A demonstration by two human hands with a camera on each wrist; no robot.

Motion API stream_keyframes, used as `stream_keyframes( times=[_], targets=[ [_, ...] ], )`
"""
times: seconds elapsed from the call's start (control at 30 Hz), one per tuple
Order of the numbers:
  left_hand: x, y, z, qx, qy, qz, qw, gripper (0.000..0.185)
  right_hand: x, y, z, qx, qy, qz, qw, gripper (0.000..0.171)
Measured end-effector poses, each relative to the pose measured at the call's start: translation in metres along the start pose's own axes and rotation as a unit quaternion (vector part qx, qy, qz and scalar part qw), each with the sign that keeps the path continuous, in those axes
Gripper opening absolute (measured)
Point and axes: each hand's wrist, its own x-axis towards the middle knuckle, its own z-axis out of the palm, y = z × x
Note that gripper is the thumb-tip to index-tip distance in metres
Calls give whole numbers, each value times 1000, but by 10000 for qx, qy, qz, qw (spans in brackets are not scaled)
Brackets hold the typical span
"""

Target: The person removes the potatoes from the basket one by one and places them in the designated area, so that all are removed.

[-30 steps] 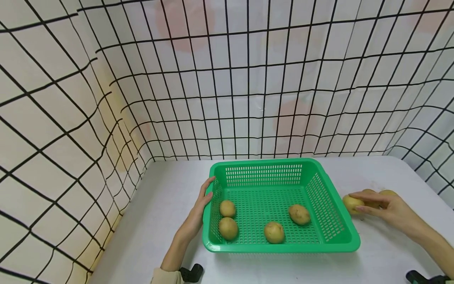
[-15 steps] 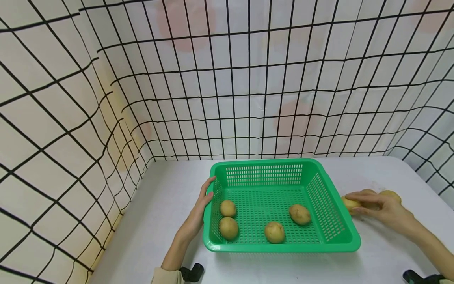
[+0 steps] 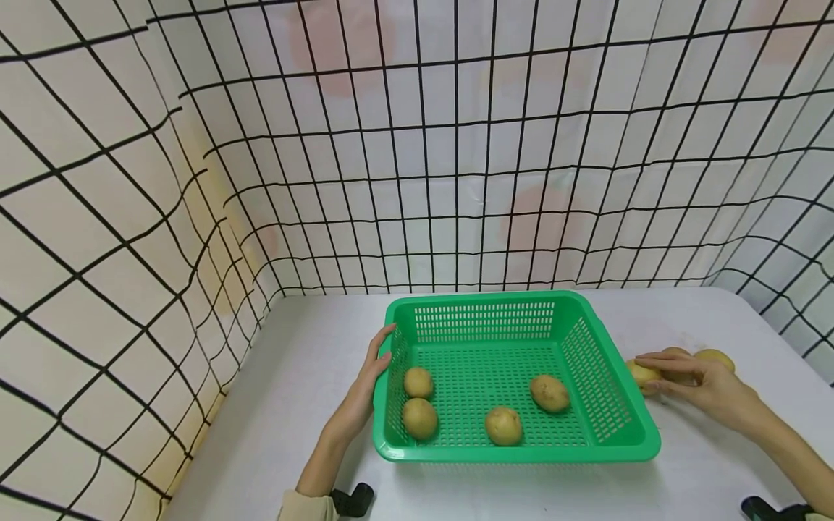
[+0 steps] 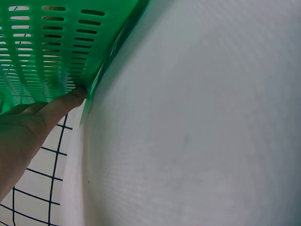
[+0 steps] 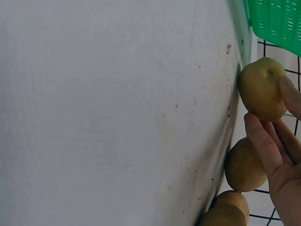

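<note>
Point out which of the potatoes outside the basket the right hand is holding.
The potato closest to the green basket: the right hand pinches it between fingertips and thumb, while the other two potatoes lie untouched under the palm.

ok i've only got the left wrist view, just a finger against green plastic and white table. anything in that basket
Observer: Yes, four potatoes lie in the green basket; the nearest to the left hand is a potato by the left wall.
Operator: what's the right hand doing
Observer: The right hand is outside the basket's right wall, on the table, its fingertips pinching a loose potato.
Operator: any more loose ones out there
Observer: Two more potatoes lie beside that one, under and behind the right hand.
</note>
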Motion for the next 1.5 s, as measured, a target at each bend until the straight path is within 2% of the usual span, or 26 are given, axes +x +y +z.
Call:
stream_keyframes(
  times=[0.2, 0.33, 0.43, 0.63, 0.8, 1.0, 1.1, 1.23, 1.43, 1.5],
  targets=[
    [0, -1, 0, -3, -2, 13, 10000, 53, 3, -1, -1, -182, 29, 8, 9998, 37],
    [1, -2, 0, -34, -16, 19, 10000, 53, 5, -2, 1, -103, 90, -251, 9996, 35],
    [1, -2, 0, -41, -9, 19, 10000, 52, 7, -2, 1, -170, 103, -280, 9994, 34],
    [0, -2, 0, 9, 15, -5, 10000, 53, 9, -6, -3, -364, 153, -132, 9991, 32],
    [0, -2, 0, 46, 28, -17, 10000, 53, 9, -7, -11, -315, 237, 15, 9992, 32],
    [0, -2, 0, 38, 42, -28, 10000, 53, 12, -10, -20, -208, 158, 469, 9986, 32],
    [0, -2, 0, 38, 43, -32, 10000, 52, 14, -13, -22, -162, 149, 472, 9986, 33],
    [0, -2, 0, 36, 40, -34, 10000, 52, 20, -20, -27, -160, 57, 435, 9989, 36],
    [0, -2, 0, 47, 35, -39, 10000, 53, 37, -37, -36, 164, -180, 713, 9972, 40],
    [0, -2, 0, 58, 45, -34, 10000, 53, 44, -43, -37, 123, -205, 788, 9966, 41]
  ],
)
